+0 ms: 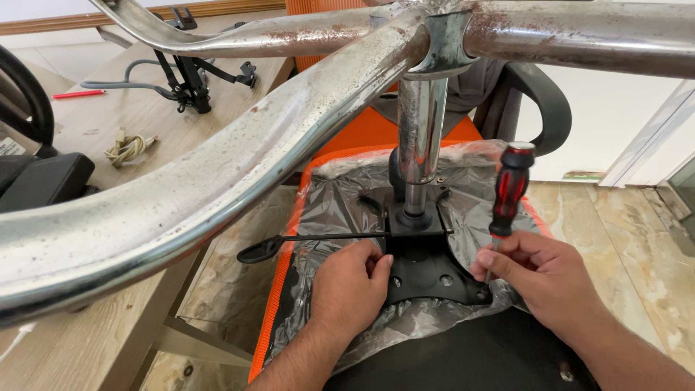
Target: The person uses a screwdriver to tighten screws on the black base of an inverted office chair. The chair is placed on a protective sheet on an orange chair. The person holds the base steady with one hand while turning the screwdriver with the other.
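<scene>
Chrome chair base (217,174): rust-speckled legs sweep across the top and left of the view, closest to the lens, meeting at a hub above the gas column (420,123).
Upturned office chair seat (282,289): orange-edged, wrapped in clear plastic film, lying underside up over a marble-patterned floor (622,224).
Wooden desk (108,116): stands at left, carrying a coiled cord (129,148), a red pen (78,94) and a black clamp mount (190,80).
Black mechanism plate (427,271): sits at the seat's centre under the column, a thin lever (318,237) running out to its left.
Left hand (349,286): fingers curled, pressing on the plate's left edge; it grasps nothing visible.
Right hand (539,271): closed around the shaft of a screwdriver (509,192), red-and-black handle upright, tip at the plate's right corner.
</scene>
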